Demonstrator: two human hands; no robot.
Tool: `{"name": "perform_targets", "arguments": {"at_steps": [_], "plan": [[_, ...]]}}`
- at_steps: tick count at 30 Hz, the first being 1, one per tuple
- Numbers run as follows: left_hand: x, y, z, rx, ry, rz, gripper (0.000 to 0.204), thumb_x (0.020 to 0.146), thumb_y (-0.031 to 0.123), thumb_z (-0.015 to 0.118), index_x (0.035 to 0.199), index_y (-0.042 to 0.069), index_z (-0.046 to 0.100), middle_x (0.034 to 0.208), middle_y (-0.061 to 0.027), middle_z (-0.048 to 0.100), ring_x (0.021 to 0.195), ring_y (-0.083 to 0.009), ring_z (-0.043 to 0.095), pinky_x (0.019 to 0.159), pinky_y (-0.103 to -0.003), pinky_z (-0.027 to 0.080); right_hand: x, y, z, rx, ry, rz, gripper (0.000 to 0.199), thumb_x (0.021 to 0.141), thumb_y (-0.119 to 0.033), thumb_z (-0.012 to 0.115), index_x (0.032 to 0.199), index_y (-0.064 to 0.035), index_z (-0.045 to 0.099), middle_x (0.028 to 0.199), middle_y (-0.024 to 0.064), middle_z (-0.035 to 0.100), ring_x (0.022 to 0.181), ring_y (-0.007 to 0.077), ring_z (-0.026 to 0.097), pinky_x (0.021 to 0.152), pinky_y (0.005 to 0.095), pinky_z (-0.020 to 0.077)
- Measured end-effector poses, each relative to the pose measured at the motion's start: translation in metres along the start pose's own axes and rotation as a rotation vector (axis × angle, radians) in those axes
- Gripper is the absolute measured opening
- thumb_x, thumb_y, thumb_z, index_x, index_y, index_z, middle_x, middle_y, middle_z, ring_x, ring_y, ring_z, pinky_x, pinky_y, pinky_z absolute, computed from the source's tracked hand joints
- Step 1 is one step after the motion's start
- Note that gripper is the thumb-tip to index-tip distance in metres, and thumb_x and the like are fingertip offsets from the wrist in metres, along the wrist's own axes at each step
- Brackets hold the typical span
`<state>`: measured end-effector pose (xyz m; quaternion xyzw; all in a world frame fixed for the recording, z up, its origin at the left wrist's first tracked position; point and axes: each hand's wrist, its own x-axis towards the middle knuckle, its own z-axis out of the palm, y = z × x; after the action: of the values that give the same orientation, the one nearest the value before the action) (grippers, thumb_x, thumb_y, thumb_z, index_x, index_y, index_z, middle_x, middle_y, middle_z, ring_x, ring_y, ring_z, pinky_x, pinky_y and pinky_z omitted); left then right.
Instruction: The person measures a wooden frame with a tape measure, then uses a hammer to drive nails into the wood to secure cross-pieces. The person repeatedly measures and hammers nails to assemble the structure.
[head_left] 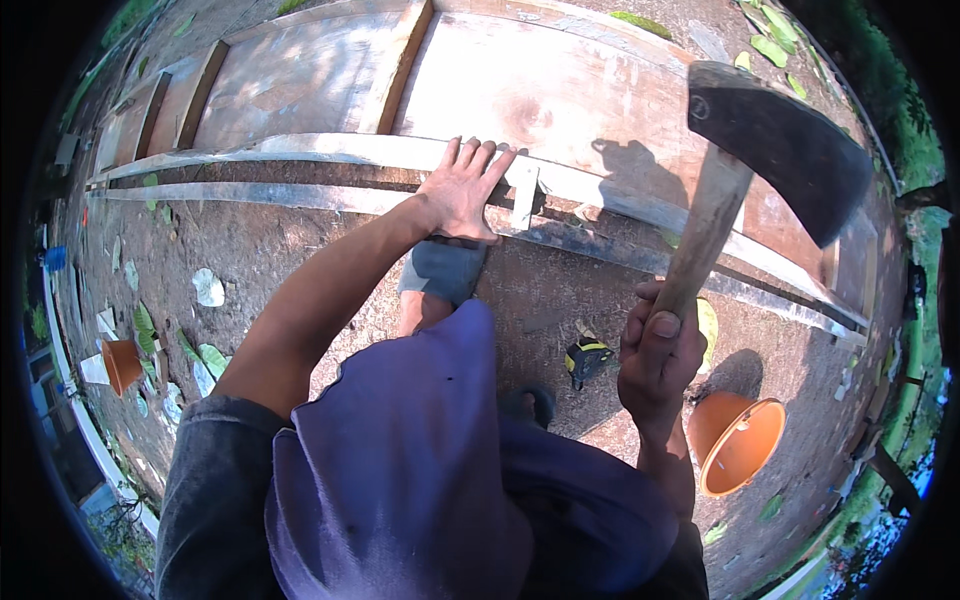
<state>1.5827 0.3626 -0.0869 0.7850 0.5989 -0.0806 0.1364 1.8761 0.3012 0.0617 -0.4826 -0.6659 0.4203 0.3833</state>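
My right hand (658,355) is wrapped round the wooden handle of a hatchet (780,145), which is raised with its broad dark head up at the right. My left hand (460,195) lies with fingers spread over the near rail of a large wooden frame panel (520,75). A narrow board (290,196) runs along the near side of that rail, with a gap between them. Just right of my left hand, a short pale wood piece (524,198) bridges the gap. The shadow of the hatchet and hand falls on the panel.
A yellow and black tape measure (588,360) lies on the ground near my feet. An orange bucket (738,443) is tipped toward me at the right. Another orange container (122,366) sits at the far left among fallen leaves. Cross battens (400,65) divide the panel.
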Motion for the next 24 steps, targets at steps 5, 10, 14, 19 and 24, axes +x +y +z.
{"name": "perform_targets", "arguments": {"at_steps": [5,10,14,19,24], "plan": [[0.010,0.002,0.000,0.002,0.055,0.039,0.137,0.062,0.072,0.081,0.162,0.005,0.017,0.152,-0.0265,0.035,0.145,-0.0447,0.031,0.123,-0.062,0.018,-0.037,0.102,0.020,-0.565,-0.428,0.250,0.041,0.109,-0.038,0.051,0.097,0.0009,0.055,0.060,0.0130,0.056,0.051,0.0216,0.056,0.047,0.0394,0.0397],[0.003,-0.002,-0.001,-0.002,-0.008,0.007,0.137,0.061,0.069,0.082,0.162,0.005,0.015,0.154,-0.0267,0.033,0.148,-0.0454,0.027,0.124,-0.063,0.016,-0.014,0.036,0.006,-0.184,-0.211,0.185,0.040,0.108,-0.037,0.053,0.094,0.0003,0.054,0.063,0.0174,0.061,0.054,0.0323,0.063,0.050,0.0442,0.0447],[0.005,-0.002,0.007,-0.001,0.065,0.005,0.136,0.062,0.067,0.083,0.162,0.005,0.016,0.153,-0.0261,0.034,0.146,-0.0451,0.029,0.123,-0.063,0.018,-0.017,0.030,-0.001,0.022,-0.014,-0.031,0.045,0.108,-0.043,0.051,0.096,0.0003,0.053,0.066,0.0139,0.061,0.052,0.0296,0.060,0.049,0.0434,0.0430],[0.010,0.006,0.000,-0.004,0.018,0.030,0.138,0.062,0.071,0.081,0.163,0.004,0.015,0.154,-0.0269,0.034,0.148,-0.0459,0.028,0.123,-0.064,0.017,-0.045,0.117,0.018,-0.457,-0.419,0.279,0.047,0.107,-0.045,0.052,0.100,0.0013,0.055,0.065,0.0192,0.061,0.057,0.0451,0.062,0.052,0.0481,0.0459],[-0.001,0.000,0.001,0.028,-0.025,-0.011,0.140,0.065,0.071,0.081,0.163,0.002,0.009,0.155,-0.0293,0.031,0.148,-0.0471,0.027,0.124,-0.064,0.017,-0.015,0.025,0.004,-0.029,-0.064,0.078,0.054,0.105,-0.056,0.052,0.093,-0.0026,0.054,0.062,0.0079,0.057,0.054,0.0234,0.059,0.047,0.0387,0.0406]]}}
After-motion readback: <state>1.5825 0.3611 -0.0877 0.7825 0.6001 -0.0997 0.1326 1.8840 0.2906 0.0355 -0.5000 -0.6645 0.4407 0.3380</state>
